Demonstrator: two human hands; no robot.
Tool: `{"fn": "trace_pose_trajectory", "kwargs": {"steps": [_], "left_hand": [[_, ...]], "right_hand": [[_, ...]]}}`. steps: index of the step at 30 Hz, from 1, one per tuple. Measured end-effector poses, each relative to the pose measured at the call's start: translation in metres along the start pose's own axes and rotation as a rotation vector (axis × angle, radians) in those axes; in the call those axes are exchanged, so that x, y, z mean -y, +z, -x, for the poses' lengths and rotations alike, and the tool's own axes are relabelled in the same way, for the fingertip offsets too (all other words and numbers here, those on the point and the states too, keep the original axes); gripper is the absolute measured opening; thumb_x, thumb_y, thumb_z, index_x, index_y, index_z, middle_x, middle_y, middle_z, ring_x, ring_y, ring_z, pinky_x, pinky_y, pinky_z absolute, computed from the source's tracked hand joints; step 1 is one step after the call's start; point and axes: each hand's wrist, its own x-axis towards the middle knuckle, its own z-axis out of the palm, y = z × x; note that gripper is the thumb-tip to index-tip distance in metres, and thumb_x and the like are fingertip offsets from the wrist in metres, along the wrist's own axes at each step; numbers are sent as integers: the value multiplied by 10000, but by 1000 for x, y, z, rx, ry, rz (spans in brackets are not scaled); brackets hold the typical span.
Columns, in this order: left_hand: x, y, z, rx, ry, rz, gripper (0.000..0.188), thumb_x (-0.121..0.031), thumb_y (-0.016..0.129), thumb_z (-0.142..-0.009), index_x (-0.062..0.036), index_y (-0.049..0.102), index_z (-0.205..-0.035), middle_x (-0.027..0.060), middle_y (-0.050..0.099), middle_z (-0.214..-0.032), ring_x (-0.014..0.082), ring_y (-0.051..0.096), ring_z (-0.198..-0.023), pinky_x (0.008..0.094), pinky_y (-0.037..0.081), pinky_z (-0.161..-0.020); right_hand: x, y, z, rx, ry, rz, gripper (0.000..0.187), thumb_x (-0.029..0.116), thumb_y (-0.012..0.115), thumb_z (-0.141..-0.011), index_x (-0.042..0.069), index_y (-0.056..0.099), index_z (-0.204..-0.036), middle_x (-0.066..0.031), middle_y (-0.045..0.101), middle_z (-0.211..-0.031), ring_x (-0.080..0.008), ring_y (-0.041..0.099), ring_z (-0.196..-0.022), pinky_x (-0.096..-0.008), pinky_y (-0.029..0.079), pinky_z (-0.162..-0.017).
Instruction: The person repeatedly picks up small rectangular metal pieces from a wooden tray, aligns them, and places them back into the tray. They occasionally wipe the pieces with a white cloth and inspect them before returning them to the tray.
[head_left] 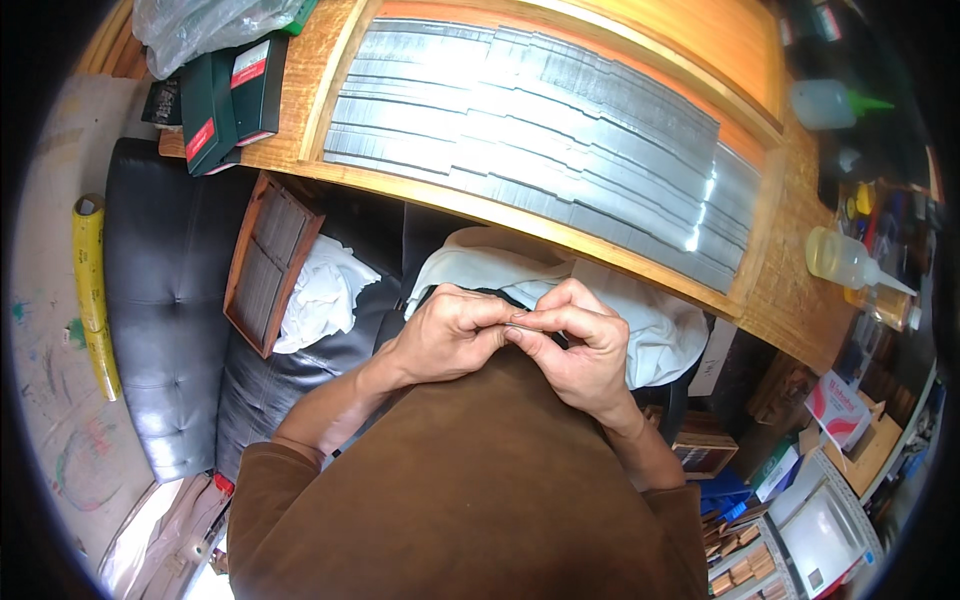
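In front of my chest, my left hand (450, 335) and my right hand (585, 350) meet at the fingertips. Thumbs and forefingers are pinched together, and whatever lies between them is too small or too hidden to name. Beyond my hands a wooden tray (470, 203) on the table holds many thin grey flat strips (400, 130) in close, overlapping rows, shining brightly in the middle. A pale cloth (665, 340) is draped below the table edge, just behind my hands.
To the left, a small wooden tray of grey pieces (270, 250) and a white crumpled cloth (325, 295) rest on a black padded seat (165, 300). Dark green boxes (208, 115) and a plastic bag (205, 30) occupy the table's left end. Squeeze bottles (838, 255) stand at right.
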Motion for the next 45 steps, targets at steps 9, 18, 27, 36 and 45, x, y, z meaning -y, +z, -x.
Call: {"fn": "trace_pose_trajectory", "kwargs": {"steps": [9, 18, 27, 36, 45], "left_hand": [[5, 7, 3, -36, 12, 11, 189, 72, 654, -820, 0, 747, -969, 145, 693, -738, 304, 683, -615, 360, 520, -573], [7, 6, 2, -33, 18, 29, 176, 75, 647, -804, -8, 733, -934, 155, 683, -726, 321, 662, -598, 359, 506, -561], [-3, 6, -5, 21, -50, 75, 59, -4, 722, -858, 13, 737, -912, 174, 690, -722, 316, 679, -607, 361, 510, -575], [-4, -3, -5, 74, -110, 31, 75, -20, 717, -872, 23, 734, -931, 204, 717, -791, 307, 713, -650, 355, 527, -601], [-3, -4, -2, 59, -77, 34, 59, -11, 722, -876, 13, 731, -929, 181, 683, -731, 298, 670, -601, 364, 491, -562]], "right_hand": [[3, 8, 1, -33, 88, -72, 205, -58, 879, -767, 2, 801, -947, -34, 633, -835, -98, 576, -736, -238, 454, -619], [3, 8, 0, -32, -8, 42, 175, -25, 889, -772, 7, 797, -917, -39, 634, -810, -107, 582, -713, -251, 457, -599], [-5, 8, 9, -125, -25, 83, 90, 15, 829, -859, 1, 783, -935, -63, 613, -814, -135, 572, -666, -269, 453, -575], [2, 6, 3, -24, 25, 34, 170, -13, 849, -823, -11, 778, -977, -59, 636, -879, -127, 608, -716, -264, 510, -632], [7, -1, 4, -3, 3, 90, 200, -34, 847, -818, 1, 796, -1007, -55, 648, -878, -134, 637, -753, -266, 516, -655]]}}
